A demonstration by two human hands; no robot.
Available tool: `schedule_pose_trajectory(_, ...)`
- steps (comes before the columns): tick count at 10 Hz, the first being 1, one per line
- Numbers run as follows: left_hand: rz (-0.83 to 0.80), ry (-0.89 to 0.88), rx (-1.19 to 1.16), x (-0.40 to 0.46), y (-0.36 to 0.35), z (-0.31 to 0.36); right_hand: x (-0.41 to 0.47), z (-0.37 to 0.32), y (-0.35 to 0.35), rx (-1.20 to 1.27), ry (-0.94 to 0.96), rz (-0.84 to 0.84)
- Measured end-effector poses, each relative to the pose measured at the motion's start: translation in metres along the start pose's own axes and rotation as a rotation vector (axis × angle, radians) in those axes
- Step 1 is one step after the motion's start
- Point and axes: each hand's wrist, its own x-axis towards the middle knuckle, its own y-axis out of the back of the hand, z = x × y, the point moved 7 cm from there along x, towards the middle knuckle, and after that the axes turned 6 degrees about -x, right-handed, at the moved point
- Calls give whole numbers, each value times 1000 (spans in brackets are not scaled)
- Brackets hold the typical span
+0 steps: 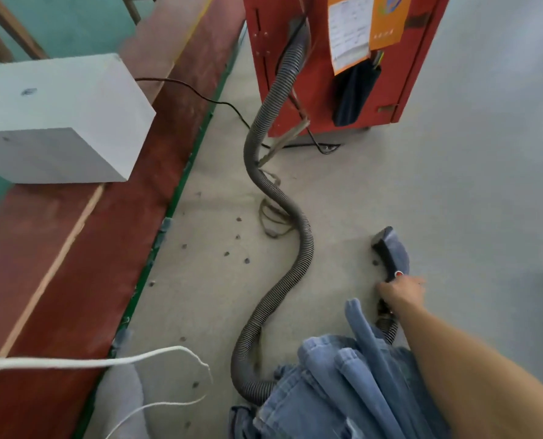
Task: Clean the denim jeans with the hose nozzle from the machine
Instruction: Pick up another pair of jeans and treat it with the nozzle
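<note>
Down on the pale grey concrete floor (390, 191), the right hand (401, 293) is wrapped around the handle of the dark grey hose nozzle (390, 251), just below a small red button (398, 274); the nozzle's flat head points away from the person. The left hand is out of view. A heap of light-blue denim jeans (336, 388) lies at the bottom of the frame beneath the right forearm, with one folded leg reaching up beside the nozzle handle. The long ribbed grey hose (295, 213) snakes across the floor from the jeans up to the red metal machine cabinet (283, 64). On the cabinet's front hang a white printed sheet (349, 30) and an orange card (389, 19); their writing is too blurred to read. A dark fabric piece (354, 93) hangs below them. To the left, a pale grey rectangular block (58, 118) sits on a red-brown board (83, 248). A white cord (105, 362) crosses the lower left.
</note>
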Motion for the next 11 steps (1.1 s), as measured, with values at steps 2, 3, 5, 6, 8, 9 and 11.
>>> schedule_pose_trajectory(2,47,-167,107,26,-191,9,-32,-86,42,947,81,-175)
schedule_pose_trajectory(3,187,-243,-132,26,-149,94,-96,-149,122,901,517,-30)
schedule_pose_trajectory(5,444,-280,-167,-22,-112,199,-272,-152,228,-63,1305,316)
schedule_pose_trajectory(6,428,-221,-357,-33,-114,198,-332,-82,228,-415,1465,415)
schedule_pose_trajectory(8,413,-400,117,-67,-105,237,-391,21,237,-772,1536,483)
schedule_pose_trajectory(9,312,-384,219,-82,-102,239,-392,42,269,-1122,1439,700)
schedule_pose_trajectory(11,305,-302,-247,-66,-93,242,-353,84,275,-914,1059,488)
